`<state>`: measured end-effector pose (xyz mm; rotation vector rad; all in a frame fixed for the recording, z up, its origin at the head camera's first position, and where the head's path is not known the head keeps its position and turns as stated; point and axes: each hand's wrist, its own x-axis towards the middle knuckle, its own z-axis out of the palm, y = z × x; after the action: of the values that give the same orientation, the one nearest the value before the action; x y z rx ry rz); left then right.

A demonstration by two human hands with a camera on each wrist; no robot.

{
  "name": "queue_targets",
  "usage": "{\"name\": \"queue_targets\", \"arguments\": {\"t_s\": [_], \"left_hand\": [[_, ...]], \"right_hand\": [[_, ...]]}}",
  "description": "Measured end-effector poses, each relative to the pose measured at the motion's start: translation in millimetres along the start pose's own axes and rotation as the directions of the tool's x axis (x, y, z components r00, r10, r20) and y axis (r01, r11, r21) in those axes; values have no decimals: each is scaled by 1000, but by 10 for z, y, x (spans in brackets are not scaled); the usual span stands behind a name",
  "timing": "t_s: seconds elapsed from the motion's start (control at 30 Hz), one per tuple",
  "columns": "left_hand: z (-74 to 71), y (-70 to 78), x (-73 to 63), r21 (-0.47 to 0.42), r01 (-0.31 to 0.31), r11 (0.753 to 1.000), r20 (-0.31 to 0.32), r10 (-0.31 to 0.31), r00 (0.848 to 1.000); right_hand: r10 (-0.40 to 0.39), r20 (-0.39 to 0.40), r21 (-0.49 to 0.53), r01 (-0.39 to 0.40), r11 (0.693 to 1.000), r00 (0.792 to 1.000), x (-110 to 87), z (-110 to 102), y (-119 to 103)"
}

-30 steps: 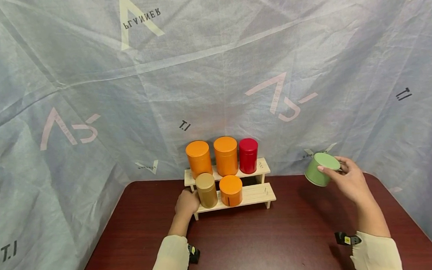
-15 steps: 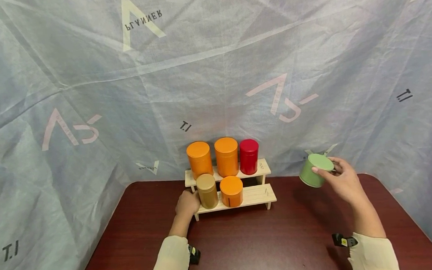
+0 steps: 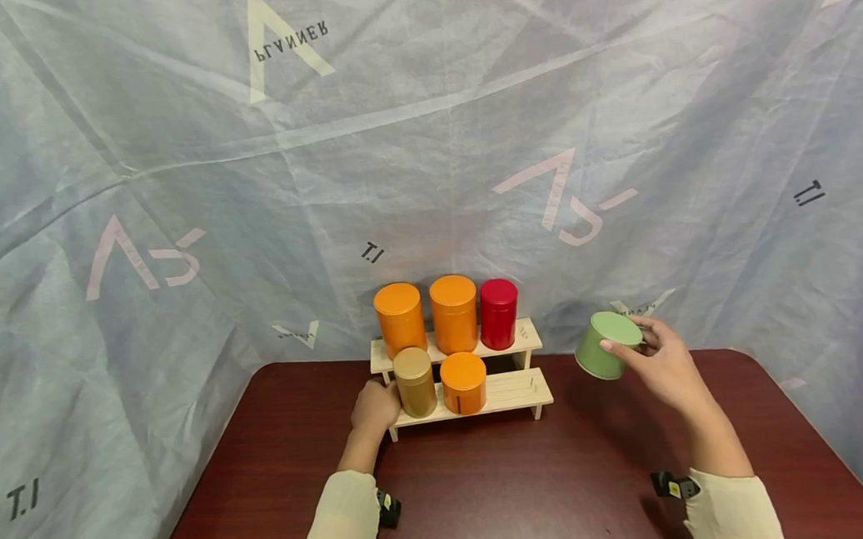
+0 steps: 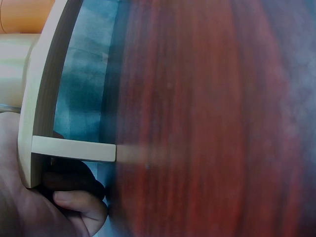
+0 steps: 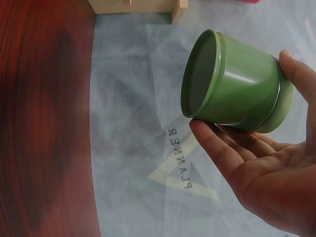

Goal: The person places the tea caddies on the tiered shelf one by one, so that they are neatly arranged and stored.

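My right hand holds a short green tin in the air to the right of a two-tier wooden shelf. The right wrist view shows the thumb and fingers round the tilted green tin, its bottom facing away from the palm. At the lower tier's left end, my left hand grips the board; in the left wrist view its fingers curl beneath, near a shelf leg. A gold tin stands right beside that hand, and a short orange tin stands to its right.
On the upper tier stand two tall orange tins and a red tin. Bare board shows on the lower tier's right part. A grey printed cloth hangs behind and beside the dark red table.
My right hand has carried the green tin leftward, closer to the shelf. The left hand stays at the shelf's left end, and the tins on the shelf have not moved.
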<state>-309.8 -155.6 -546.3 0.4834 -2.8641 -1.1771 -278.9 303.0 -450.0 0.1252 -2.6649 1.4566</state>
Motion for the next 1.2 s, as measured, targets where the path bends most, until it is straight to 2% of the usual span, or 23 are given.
{"name": "queue_targets", "arguments": {"t_s": [0.33, 0.87, 1.2], "left_hand": [[-35, 25, -30, -28, -25, 999, -4, 25, 1000], [-16, 1, -33, -15, -17, 1000, -9, 17, 1000], [-17, -10, 0, -19, -13, 1000, -3, 13, 1000]], "right_hand": [[-18, 11, -7, 18, 1000, 1000, 29, 164, -113], [-92, 38, 41, 91, 995, 995, -4, 444, -233], [-128, 78, 131, 117, 984, 989, -4, 580, -258]]}}
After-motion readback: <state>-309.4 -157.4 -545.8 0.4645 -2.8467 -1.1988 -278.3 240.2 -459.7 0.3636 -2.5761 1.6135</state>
